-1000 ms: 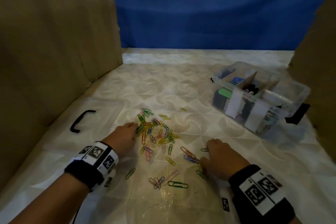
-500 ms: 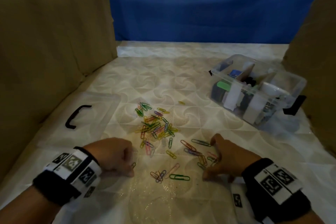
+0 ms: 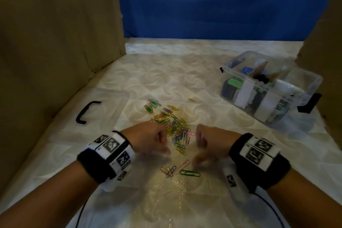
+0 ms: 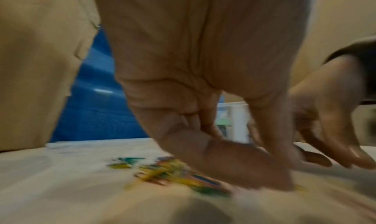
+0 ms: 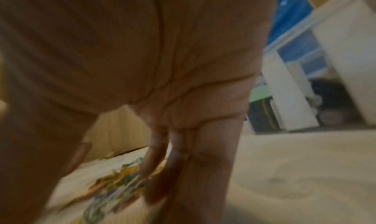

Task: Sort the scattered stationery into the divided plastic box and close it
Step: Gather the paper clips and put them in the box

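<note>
My left hand (image 3: 148,139) and my right hand (image 3: 209,144) sit close together over the near edge of the heap of coloured paper clips (image 3: 172,124) on the table (image 3: 185,72). Both are blurred. My left fingers (image 4: 234,163) curl down with the tips at the table beside the clips, but I cannot tell whether they pinch one. My right fingers (image 5: 154,155) hang down nearly straight, tips at the clips, and I cannot tell whether they hold anything either.

The heap stretches away from me and slightly to the left, its clips pointing every which way. Nearer me lie a few strays: a green clip (image 3: 190,173) with its long axis running left to right, a pink one (image 3: 183,166) slanting up to the right, and a small tangle (image 3: 168,171) just left of them. One yellow clip (image 3: 191,100) lies apart beyond the heap.

The divided plastic box (image 3: 303,79) stands open, well to the right and farther off, its long axis running from far left to near right, with white dividers and dark items inside and a black latch (image 3: 310,102) at its right end. Its clear lid (image 3: 111,109) lies flat to the left of the heap, with a black handle (image 3: 87,112) on it. Brown cardboard walls (image 3: 55,42) stand on both sides and a blue backdrop (image 3: 212,2) behind.
</note>
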{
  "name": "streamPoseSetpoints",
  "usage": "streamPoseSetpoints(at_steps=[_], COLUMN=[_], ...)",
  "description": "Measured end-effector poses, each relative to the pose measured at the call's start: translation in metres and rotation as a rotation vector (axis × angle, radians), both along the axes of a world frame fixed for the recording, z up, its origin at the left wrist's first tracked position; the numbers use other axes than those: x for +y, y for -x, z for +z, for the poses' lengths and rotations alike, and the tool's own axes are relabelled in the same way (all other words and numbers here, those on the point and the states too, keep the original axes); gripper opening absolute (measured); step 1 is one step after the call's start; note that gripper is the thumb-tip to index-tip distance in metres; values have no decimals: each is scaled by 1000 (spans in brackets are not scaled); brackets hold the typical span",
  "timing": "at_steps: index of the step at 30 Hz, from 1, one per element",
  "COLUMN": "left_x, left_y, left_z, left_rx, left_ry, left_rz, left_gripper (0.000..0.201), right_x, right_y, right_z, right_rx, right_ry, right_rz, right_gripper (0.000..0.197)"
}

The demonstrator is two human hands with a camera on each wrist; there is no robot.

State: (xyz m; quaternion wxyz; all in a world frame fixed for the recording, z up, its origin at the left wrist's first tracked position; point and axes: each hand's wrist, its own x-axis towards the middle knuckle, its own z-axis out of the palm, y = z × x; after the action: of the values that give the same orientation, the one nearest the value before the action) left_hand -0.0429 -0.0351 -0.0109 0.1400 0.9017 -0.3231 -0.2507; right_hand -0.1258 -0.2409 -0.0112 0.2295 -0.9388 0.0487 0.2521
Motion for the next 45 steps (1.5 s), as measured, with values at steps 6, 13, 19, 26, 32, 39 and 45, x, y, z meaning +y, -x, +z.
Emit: streamPoseSetpoints(at_steps=[6,13,19,26,32,39,45], left_x=[-1,-20,-2,-28,-18,-19,-39], left_y=[35,-13,10,33,-34,-95,-88], left_z=[-19,-21,-3,-6,-8,-17,-15], left_rx=[64,-8,-93,-64,-293,-284,-155], left_ry=[-161,-28,-50,-226,-83,-106,-135], left_rz=[-172,9,5,-191,51,230,94], left_gripper=[36,25,36,34,23,43,50], right_x=[13,7,12,30,6,-10,17], right_y=[35,-32,-10,-31,-80,-119,-125], right_z=[0,-4,1,-9,-14,-36,-37], right_rx=[63,-118,-71,-136,-158,-182,-105], right_ry=[350,267,193,422,207,247,79], right_rz=[310,139,150,223,17,-203,-13], right_gripper=[63,54,65,66,48,67,57])
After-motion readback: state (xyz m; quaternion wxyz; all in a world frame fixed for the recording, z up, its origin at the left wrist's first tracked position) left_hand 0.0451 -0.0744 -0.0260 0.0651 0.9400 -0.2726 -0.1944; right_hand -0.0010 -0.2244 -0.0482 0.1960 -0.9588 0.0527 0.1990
